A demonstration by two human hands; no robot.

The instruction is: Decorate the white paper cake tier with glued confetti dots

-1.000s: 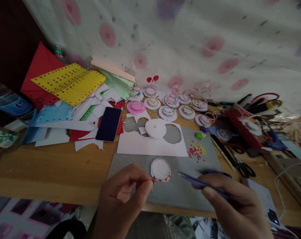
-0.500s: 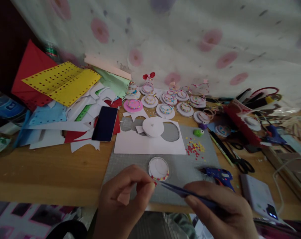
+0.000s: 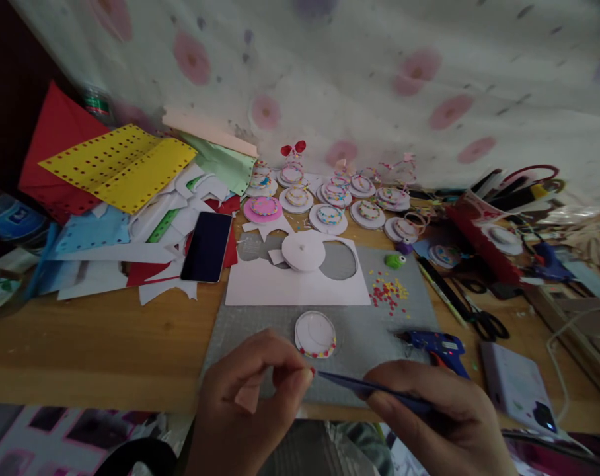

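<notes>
My tweezers [image 3: 359, 387] now in from right, tip meeting bead [image 3: 311, 371] pinched in left hand [image 3: 245, 403]; right hand [image 3: 443, 423] clamps tweezers. Disc [image 3: 315, 334] unmoved. I judge pickup underway.

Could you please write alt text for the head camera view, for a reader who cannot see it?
A person's left hand pinches a tiny red bit while the right hand points blue tweezers at it, just before a white paper disc on a grey mat. Paper scraps and decorated discs crowd the wooden table.
</notes>
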